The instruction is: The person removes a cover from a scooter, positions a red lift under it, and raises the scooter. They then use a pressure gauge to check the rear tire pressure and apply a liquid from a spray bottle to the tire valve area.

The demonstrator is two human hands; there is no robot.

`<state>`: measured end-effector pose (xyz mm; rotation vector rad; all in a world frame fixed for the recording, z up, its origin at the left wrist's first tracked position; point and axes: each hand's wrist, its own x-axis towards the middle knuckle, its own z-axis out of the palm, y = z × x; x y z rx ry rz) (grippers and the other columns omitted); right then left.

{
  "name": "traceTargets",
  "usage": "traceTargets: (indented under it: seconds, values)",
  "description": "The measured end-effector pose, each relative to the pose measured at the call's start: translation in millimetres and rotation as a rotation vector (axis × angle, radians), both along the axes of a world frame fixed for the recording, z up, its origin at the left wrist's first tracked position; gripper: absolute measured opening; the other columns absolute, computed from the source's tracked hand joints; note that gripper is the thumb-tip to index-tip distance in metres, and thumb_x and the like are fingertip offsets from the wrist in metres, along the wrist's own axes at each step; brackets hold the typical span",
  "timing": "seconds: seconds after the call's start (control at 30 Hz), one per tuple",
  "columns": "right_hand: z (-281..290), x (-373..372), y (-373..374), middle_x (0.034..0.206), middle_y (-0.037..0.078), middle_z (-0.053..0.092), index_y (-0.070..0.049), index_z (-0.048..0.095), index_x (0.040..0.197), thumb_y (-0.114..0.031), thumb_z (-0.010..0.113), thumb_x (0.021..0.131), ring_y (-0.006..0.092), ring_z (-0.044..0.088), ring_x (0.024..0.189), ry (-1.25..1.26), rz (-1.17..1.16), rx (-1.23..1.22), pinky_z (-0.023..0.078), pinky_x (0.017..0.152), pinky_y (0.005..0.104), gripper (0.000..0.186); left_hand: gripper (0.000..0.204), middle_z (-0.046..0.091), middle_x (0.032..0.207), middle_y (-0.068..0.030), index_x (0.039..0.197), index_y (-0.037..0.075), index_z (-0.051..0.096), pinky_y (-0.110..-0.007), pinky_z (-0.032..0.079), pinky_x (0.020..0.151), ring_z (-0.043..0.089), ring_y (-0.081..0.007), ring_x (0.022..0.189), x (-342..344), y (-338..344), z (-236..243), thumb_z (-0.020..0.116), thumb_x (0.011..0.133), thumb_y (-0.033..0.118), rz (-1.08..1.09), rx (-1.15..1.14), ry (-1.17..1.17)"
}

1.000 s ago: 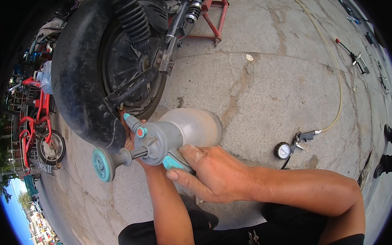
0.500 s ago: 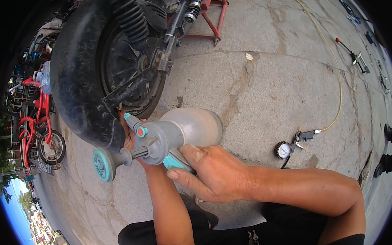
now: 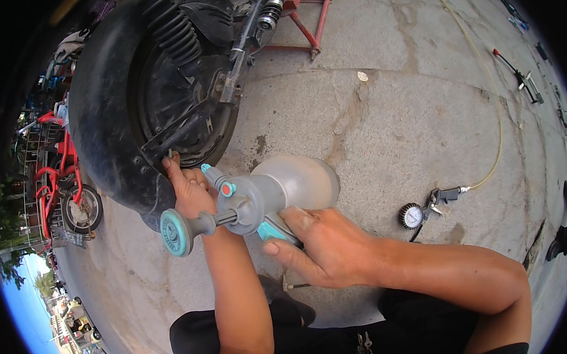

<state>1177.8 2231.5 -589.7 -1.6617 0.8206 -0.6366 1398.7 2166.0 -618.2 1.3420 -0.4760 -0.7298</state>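
Observation:
My right hand [image 3: 328, 242] is wrapped round the handle of a pump spray bottle [image 3: 297, 184]. The bottle lies tilted on its side in the air, its clear body half cloudy, with a grey head, teal pump knob and teal trigger. Its nozzle points toward the wheel [image 3: 170, 103] of a two-wheeler at the upper left. Beyond the sprayer, my left hand [image 3: 191, 189] reaches up to the wheel's lower edge beside the black fender [image 3: 99, 142]. Thumb and finger are pinched at a small part there, too small to make out. The sprayer's head partly covers that wrist.
A red metal stand [image 3: 307, 25] is behind the wheel. On the concrete to the right lies an air gun with a round gauge [image 3: 411, 217], joined to a yellowish hose [image 3: 499, 114]. Several tools lie at the far right. A red two-wheeler [image 3: 65, 169] stands at the left.
The spray bottle has shifted to the right with my right hand, uncovering more of my left hand. My left fingers stay at the wheel's lower edge. The view has moved slightly.

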Motion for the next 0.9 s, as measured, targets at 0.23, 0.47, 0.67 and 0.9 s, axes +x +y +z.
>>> traceTargets:
  seconds: [0.23, 0.47, 0.67, 0.9]
  values:
    - [-14, -16, -2, 0.068, 0.028, 0.059, 0.008, 0.053, 0.093, -0.037, 0.057, 0.101, 0.0474, 0.061, 0.062, 0.004, 0.037, 0.021, 0.048, 0.058, 0.0511, 0.046, 0.041, 0.029, 0.057, 0.0046, 0.133, 0.003, 0.054, -0.031, 0.045, 0.073, 0.029, -0.0087, 0.051, 7, -10, -12, 0.052, 0.106, 0.034, -0.022, -0.162, 0.358]
    - [-5, -15, -17, 0.064, 0.029, 0.061, 0.011, 0.054, 0.086, -0.040, 0.054, 0.101, 0.0463, 0.064, 0.060, -0.027, 0.045, 0.000, 0.052, 0.058, 0.0504, 0.054, 0.030, 0.033, 0.061, 0.0038, 0.126, 0.003, 0.056, -0.030, 0.045, 0.075, 0.037, -0.0096, 0.060, 13, -5, -40, 0.052, 0.106, 0.025, -0.118, -0.335, 0.669]
    - [10, -2, -29, 0.064, 0.029, 0.062, 0.013, 0.056, 0.086, -0.037, 0.054, 0.102, 0.0454, 0.065, 0.060, 0.024, 0.088, -0.036, 0.054, 0.058, 0.0497, 0.053, 0.036, 0.037, 0.076, 0.0005, 0.137, 0.004, 0.048, -0.027, 0.038, 0.089, 0.040, -0.0066, 0.081, 34, 1, -98, 0.038, 0.107, 0.022, -0.429, -0.597, 0.861]
    - [7, 4, -37, 0.065, 0.028, 0.063, 0.013, 0.057, 0.086, -0.035, 0.052, 0.103, 0.0444, 0.066, 0.060, 0.121, 0.135, 0.022, 0.054, 0.058, 0.0493, 0.051, 0.025, 0.040, 0.062, 0.0019, 0.125, 0.006, 0.052, -0.030, 0.040, 0.084, 0.041, -0.0107, 0.057, 31, -6, -119, 0.050, 0.106, 0.022, -0.399, -0.515, 0.946]
